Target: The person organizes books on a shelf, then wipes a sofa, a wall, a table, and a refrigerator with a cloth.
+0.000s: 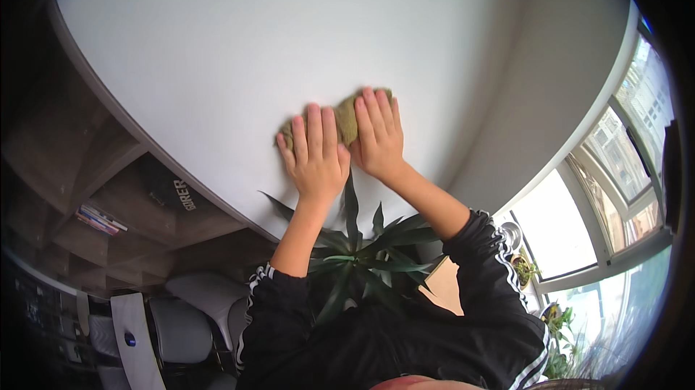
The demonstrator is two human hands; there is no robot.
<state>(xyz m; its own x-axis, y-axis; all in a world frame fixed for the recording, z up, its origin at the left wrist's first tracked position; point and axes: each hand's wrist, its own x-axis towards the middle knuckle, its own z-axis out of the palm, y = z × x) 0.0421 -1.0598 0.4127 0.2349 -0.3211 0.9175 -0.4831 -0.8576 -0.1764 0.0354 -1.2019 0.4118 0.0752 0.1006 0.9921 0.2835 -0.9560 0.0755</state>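
An olive-green cloth lies bunched against a smooth white wall. My left hand presses flat on its left part, fingers spread a little and pointing up. On the cloth's right end rests my right hand, fingers nearly together and its palm towards the wall. The middle of the cloth shows between the hands. What lies beneath my palms is hidden. Both forearms reach up from black sleeves with white stripes.
Below my arms a potted plant with long pointed leaves stands close to the wall. Brown shelving with books is at left, above grey chairs and a white table. Windows and small plants line the right side.
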